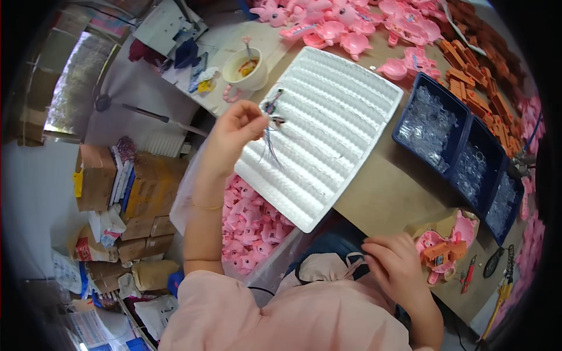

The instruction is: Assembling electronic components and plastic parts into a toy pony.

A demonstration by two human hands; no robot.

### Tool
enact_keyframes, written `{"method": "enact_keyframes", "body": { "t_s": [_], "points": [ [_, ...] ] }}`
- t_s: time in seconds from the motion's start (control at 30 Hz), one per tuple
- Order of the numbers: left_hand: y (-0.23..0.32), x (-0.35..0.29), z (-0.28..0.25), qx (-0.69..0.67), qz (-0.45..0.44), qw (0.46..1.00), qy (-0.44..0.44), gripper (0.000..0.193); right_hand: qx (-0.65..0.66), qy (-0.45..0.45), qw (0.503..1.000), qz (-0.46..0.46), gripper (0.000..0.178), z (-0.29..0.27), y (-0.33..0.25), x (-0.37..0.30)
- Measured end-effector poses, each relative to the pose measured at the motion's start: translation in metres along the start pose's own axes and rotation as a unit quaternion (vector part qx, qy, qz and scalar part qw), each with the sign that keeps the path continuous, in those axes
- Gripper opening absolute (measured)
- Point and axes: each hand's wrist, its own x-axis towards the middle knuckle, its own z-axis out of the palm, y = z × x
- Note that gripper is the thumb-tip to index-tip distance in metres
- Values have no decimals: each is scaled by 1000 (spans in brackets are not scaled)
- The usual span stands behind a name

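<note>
Left grip (237, 133): thumb and forefinger pinching thin wires (271, 147), over the white tray's (333, 105) left side | Right grip (399, 262): fingers loosely apart, nothing visibly held, near right | Tray: ridged, likely separating small parts | Blue bins (404, 144): far right on the desk (374, 187), apparently keeping clear pieces (427, 120) sorted within reach

That tray (328, 149) is white, banded with wavy ridges. Beyond it I see bubblegum-pink shells (329, 28); to its right, orange parts (463, 82) and navy-blue bins (462, 141) of clear pieces (430, 124). Over its left side the wires (270, 146) look dark bluish. Below it, the shirt (316, 322) is pale pink.
</note>
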Motion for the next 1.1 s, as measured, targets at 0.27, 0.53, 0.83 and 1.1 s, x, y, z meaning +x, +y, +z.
{"method": "enact_keyframes", "body": {
  "t_s": [0.27,0.53,0.83,1.1],
  "points": [
    [41,-47,92,-399,-192,874,-200,22,215,114,955,169,49,-7,-17,-2],
    [39,-73,183,-412,-190,859,-238,16,-273,252,927,-43,44,-78,-37,-81],
    [55,-98,215,-321,-102,916,-219,19,-211,231,949,47,27,-48,2,-75],
    [67,-89,217,7,171,945,-279,17,41,214,970,110,14,-72,3,-55]
  ]
}}
